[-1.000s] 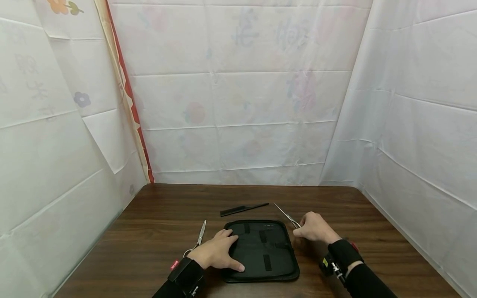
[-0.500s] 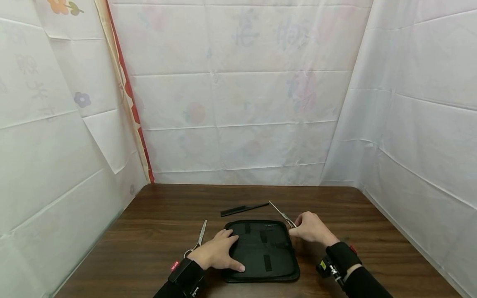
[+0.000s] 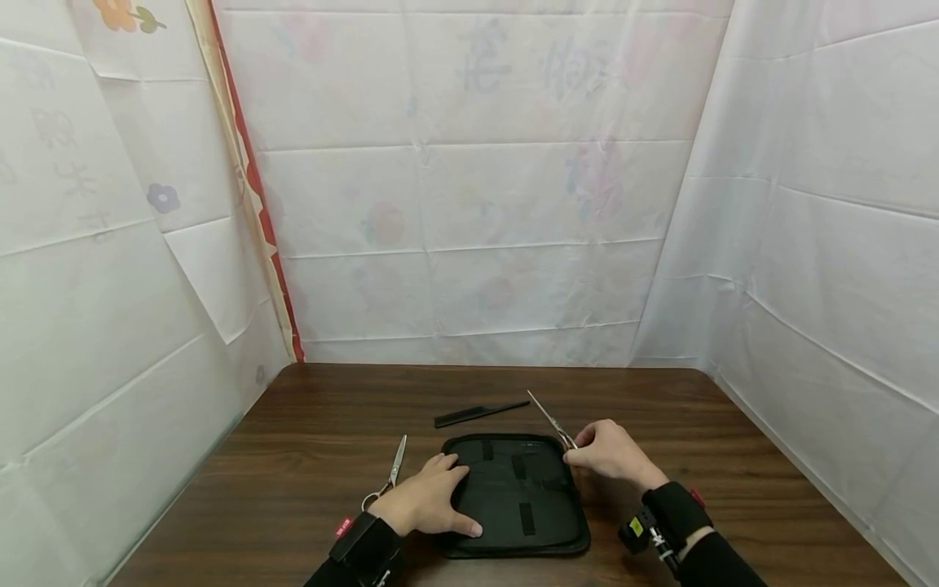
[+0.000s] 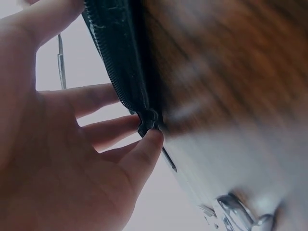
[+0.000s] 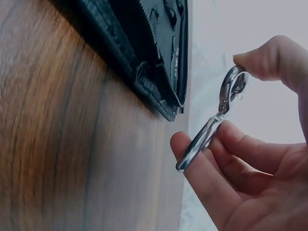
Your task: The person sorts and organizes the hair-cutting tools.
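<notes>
A black zip case (image 3: pixel 499 493) lies unfolded on the table, its inside facing up with several elastic loops. My left hand (image 3: pixel 429 497) rests on its left edge, fingers mostly straight and thumb spread toward the near side; in the left wrist view the fingertips touch the zipped rim (image 4: pixel 113 57). Beyond the case's far right corner my right hand (image 3: pixel 612 450) grips silver scissors (image 3: pixel 552 421) by the handles, blades pointing away and to the left. In the right wrist view the finger rings (image 5: pixel 199 144) sit between thumb and fingers, near the case corner (image 5: pixel 166 103).
Another pair of scissors (image 3: pixel 397 461) lies left of the case, its handle partly beside my left wrist. A black tail comb (image 3: pixel 462 417) lies behind the case. White sheeting (image 3: pixel 469 204) encloses the brown table (image 3: pixel 293 456) at the back and sides.
My right hand has moved slightly left with the scissors, closer to the case's far right corner. The left hand, the case and the comb stay where they were.
</notes>
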Tool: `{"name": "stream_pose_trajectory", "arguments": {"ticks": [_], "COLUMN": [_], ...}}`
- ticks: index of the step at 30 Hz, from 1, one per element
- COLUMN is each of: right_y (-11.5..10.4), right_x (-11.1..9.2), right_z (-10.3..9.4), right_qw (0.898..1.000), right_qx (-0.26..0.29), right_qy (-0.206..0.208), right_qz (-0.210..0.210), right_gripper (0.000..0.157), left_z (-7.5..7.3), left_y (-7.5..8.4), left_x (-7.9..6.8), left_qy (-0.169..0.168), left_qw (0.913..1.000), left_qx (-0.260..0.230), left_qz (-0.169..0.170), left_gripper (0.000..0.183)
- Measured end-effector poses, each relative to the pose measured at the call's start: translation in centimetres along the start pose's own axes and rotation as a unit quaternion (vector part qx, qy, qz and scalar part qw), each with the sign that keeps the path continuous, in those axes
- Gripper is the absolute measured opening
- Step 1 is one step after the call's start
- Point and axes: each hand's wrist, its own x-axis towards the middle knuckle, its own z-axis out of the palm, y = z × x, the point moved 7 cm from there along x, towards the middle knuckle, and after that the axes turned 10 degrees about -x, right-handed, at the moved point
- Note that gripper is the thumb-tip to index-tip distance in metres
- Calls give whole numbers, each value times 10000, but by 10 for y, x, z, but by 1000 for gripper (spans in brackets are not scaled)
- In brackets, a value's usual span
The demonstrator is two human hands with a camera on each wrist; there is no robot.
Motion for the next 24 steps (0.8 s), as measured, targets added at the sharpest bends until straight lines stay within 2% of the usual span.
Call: {"name": "stream_pose_trajectory", "arguments": {"ticks": [5, 12, 24], "right_y": [-2, -10, -21], "right_x": [-2, -4, -8], "right_z": [1, 5, 7], "right_qw": [9995, 9961, 9930], "right_qx": [318, 798, 986], "right_qy": [-40, -309, -461], "right_qz": [19, -235, -466], "right_gripper": [22, 24, 29], "left_z": [0, 0, -4], "left_y": [1, 0, 2], "left_x": [-1, -2, -2], "left_qy": [6, -21, 176], "left_qw": [10000, 9998, 9996], "left_qx": [-87, -197, -58], "left_qz": [23, 51, 223], "left_gripper": [88, 86, 78]}}
